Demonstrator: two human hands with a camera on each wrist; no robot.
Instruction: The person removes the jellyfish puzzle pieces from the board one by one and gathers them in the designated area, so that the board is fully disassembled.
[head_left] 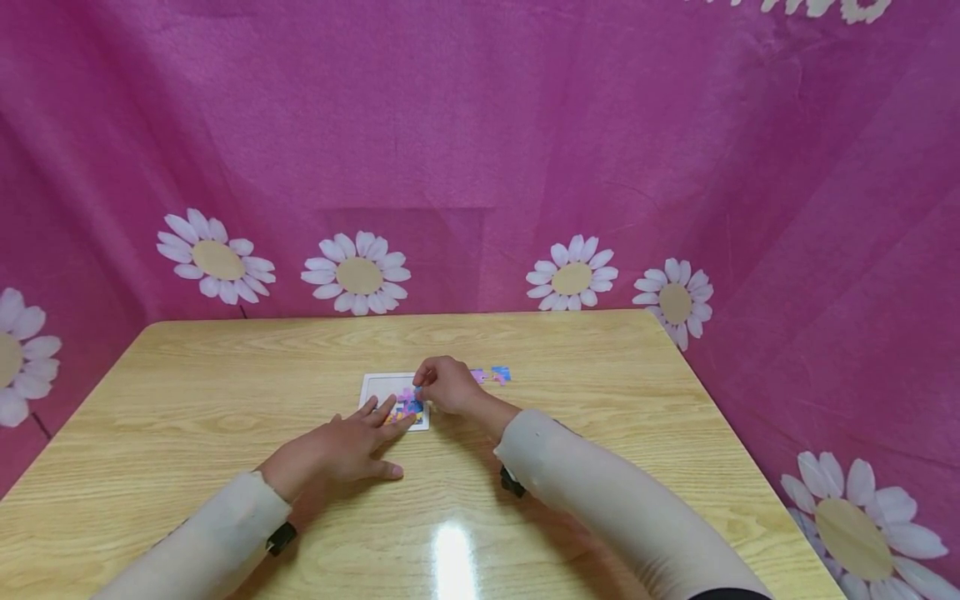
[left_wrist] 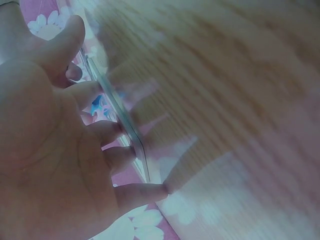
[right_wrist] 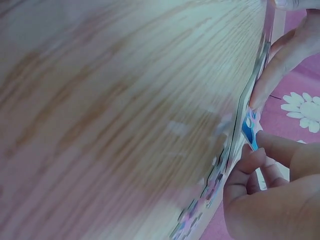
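A white-rimmed jigsaw tray (head_left: pixel 364 388) lies on the table, partly filled with joined pink, blue and yellow pieces (head_left: pixel 408 404). My left hand (head_left: pixel 345 446) rests with spread, straight fingers on the tray's near left part; in the left wrist view its fingertips (left_wrist: pixel 127 127) meet the tray's edge. Over the tray's right side, my right hand (head_left: pixel 447 385) pinches a small blue jigsaw piece (right_wrist: pixel 248 131) between thumb and forefinger. The piece stands tilted at the tray in the right wrist view. Fingers hide part of the picture.
Loose jigsaw pieces (head_left: pixel 501 375) lie on the wooden table (head_left: pixel 585 400) just beyond and right of the right hand. A pink cloth with white daisies (head_left: pixel 442 150) hangs behind the table's far edge and at both sides.
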